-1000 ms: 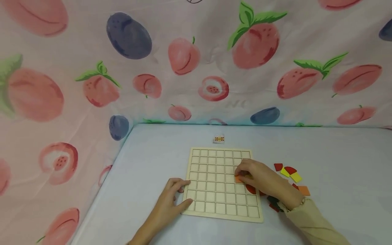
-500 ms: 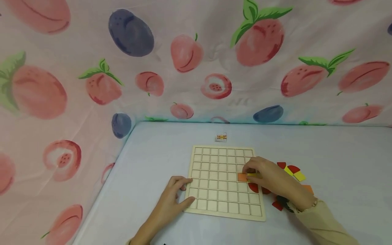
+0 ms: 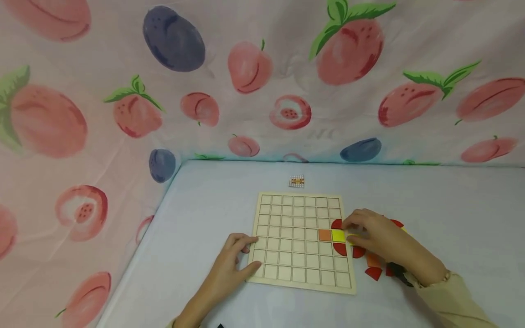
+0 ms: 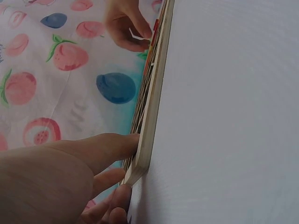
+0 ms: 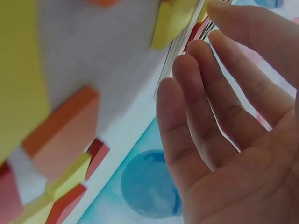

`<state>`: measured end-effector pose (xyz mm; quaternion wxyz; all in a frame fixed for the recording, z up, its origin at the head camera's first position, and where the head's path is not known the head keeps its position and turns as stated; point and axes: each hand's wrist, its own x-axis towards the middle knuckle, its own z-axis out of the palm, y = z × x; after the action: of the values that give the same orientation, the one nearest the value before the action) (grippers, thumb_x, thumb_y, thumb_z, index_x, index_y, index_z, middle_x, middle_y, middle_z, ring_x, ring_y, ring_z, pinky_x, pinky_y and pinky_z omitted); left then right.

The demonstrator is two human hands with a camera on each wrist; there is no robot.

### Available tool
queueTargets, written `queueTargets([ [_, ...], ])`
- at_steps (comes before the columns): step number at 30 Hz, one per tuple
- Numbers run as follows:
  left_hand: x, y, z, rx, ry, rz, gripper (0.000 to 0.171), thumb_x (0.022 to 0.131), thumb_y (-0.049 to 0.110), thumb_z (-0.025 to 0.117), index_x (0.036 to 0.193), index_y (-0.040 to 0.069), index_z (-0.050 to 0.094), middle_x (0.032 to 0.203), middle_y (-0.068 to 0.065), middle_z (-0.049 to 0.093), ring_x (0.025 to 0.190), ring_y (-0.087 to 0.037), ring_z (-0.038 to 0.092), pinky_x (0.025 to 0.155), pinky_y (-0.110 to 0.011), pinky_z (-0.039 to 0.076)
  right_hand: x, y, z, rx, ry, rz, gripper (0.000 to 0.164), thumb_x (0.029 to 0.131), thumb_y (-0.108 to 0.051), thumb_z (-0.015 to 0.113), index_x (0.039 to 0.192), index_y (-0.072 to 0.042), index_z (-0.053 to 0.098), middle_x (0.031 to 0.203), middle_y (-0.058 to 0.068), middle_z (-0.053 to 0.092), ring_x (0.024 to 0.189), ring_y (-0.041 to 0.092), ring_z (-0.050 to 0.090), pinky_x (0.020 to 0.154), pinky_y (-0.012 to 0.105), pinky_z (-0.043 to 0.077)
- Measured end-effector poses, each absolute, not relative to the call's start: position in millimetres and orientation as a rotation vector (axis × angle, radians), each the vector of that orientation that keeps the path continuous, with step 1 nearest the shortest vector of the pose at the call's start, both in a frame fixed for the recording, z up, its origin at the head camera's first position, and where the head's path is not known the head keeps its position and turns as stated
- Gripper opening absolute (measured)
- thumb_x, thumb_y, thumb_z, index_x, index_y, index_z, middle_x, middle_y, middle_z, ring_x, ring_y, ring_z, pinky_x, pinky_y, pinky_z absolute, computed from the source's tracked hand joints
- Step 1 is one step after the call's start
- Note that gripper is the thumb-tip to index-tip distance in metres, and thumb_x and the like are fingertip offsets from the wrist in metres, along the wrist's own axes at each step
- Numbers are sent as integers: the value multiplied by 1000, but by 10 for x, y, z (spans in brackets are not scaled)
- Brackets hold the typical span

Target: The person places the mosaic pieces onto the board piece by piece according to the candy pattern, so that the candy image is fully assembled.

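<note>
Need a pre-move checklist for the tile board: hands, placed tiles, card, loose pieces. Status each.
1. Board steadied: ok, left hand touches its left edge.
2. Right hand free: ok, no piece visible in its grip.
3. Orange square and yellow square in their own cells: ok, side by side.
4. Red pieces on the board fully seated: cannot tell.
5. Pattern card readable: not ok, too small in view.
6. Loose pieces all visible from the head: not ok, right hand covers some.
</note>
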<state>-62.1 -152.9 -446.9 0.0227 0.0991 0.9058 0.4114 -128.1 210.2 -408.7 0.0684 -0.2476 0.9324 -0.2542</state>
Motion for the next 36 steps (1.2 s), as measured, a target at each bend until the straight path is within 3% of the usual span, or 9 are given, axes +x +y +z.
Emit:
queueTargets([
  [8,-672,-1547,-4417,277,2818,1240,52,83,18,81,131,18,62,128,6,48,101,-7,48,79,-22,44,-1280,2181,-4046,-776,2847,-765,24,81,-12,81,103,-17,71,97,-11,63,86,9,58,73,27,53],
  [13,-694,-1565,-4404,289,2840,1246,51,82,17,82,130,18,63,126,3,50,99,-9,49,77,-23,44,-1271,2169,-4048,-767,2821,-790,21,81,-19,82,99,-19,71,92,-12,61,82,6,54,72,24,51],
  [22,-671,-1548,-4440,270,2797,1275,50,83,18,81,130,19,63,128,4,50,101,-10,50,78,-23,43,-1190,2205,-4072,-682,2792,-704,47,70,-39,89,106,-14,70,97,-8,58,88,10,49,74,24,50],
  [36,-673,-1519,-4485,271,2794,1271,50,83,16,81,130,18,63,127,3,50,100,-9,49,78,-23,43,-1167,2271,-4071,-644,2725,-731,36,75,-20,87,105,-11,69,105,0,61,82,8,56,68,22,52],
])
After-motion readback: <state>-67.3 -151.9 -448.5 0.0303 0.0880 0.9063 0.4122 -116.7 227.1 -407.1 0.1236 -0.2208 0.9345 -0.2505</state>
